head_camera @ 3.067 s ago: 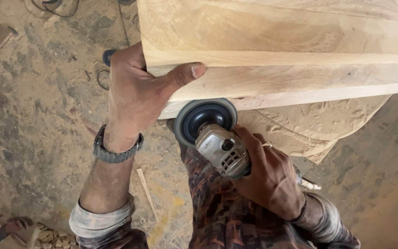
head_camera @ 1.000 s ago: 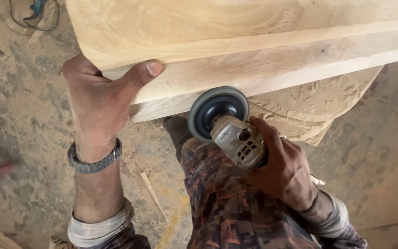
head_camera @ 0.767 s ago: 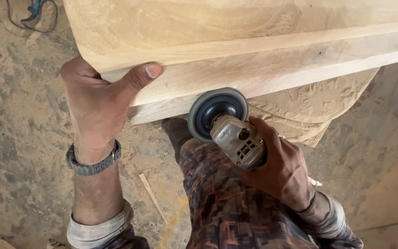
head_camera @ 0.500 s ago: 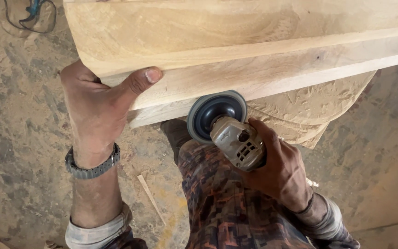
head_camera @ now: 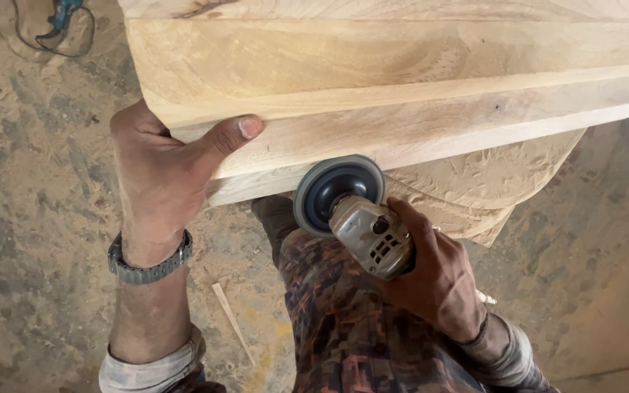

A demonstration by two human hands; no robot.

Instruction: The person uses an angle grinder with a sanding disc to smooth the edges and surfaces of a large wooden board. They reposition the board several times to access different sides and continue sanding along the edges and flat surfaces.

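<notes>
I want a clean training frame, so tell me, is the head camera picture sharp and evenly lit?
Head view: sharp on the left hand, grinder and wood slab; soft, even daylight, no glare; faint shadow beneath the slab; slight wide-angle bending at the edges.

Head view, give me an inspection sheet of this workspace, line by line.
Surface: pale stepped wooden slab, raw and dusty, edge facing the person.
Job's things: grey angle grinder with dark round disc guard, disc at the slab's lower edge.
Clutter: thin wood splinter on the sawdust-covered floor.
Hands: left hand grips the slab's end, thumb on top; right hand holds the grinder's body.
Cables: dark cord loop beside a blue tool, top left.
Surroundings: sawdust heap under the slab.
</notes>
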